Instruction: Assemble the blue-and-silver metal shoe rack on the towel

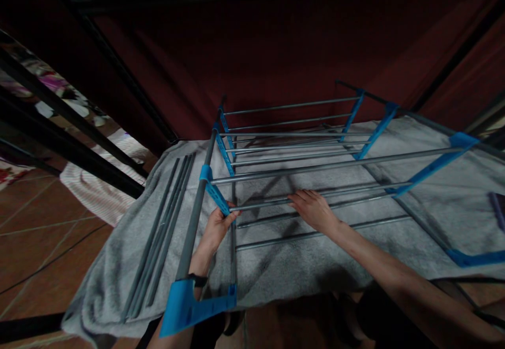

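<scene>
Two hands work one metal tube (268, 203) at the left side of a half-built rack (195, 217): left hand (214, 228) pinching its end by a blue plastic bracket (216, 196), right hand (315, 212) curled over it. Many crossbars already span the rack — loose tubes (169, 223) lie unfitted to its left. Gray towel (104, 286) beneath it, dark-red panel (256, 49) behind.
</scene>
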The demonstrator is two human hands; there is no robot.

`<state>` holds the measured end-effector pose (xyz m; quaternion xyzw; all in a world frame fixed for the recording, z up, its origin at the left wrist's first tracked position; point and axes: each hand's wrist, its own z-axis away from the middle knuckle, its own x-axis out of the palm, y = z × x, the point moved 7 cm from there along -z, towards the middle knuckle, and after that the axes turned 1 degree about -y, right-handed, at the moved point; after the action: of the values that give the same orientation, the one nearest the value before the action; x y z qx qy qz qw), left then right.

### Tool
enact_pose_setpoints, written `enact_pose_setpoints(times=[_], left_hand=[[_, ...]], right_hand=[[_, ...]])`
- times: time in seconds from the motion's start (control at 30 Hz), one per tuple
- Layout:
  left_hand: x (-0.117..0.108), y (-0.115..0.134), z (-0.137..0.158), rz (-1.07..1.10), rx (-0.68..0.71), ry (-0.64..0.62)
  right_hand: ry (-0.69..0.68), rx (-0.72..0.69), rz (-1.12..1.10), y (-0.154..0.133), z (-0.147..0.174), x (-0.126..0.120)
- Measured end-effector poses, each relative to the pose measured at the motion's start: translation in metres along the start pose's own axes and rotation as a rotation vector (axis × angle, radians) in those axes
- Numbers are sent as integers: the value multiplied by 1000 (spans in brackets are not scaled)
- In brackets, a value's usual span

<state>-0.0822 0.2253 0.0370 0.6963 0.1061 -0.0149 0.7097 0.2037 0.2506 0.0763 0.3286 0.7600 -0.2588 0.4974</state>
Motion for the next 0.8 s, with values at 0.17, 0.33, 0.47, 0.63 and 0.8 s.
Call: enact_pose_setpoints(times=[0.17,0.33,0.47,0.63,0.8], left_hand=[[2,-1,0,66,-8,0],[3,1,2,122,9,1],[5,4,2,182,-11,26],[0,2,-4,54,-15,90],[-4,-4,-13,-29,-25,96]], right_hand=[[-4,5,2,1,-2,0],[-2,-14,-13,2,-1,2],[-5,-9,-17,2,-2,3],[17,-4,-27,-3,-3,-1],[59,-135,-39,-33,12,-9]])
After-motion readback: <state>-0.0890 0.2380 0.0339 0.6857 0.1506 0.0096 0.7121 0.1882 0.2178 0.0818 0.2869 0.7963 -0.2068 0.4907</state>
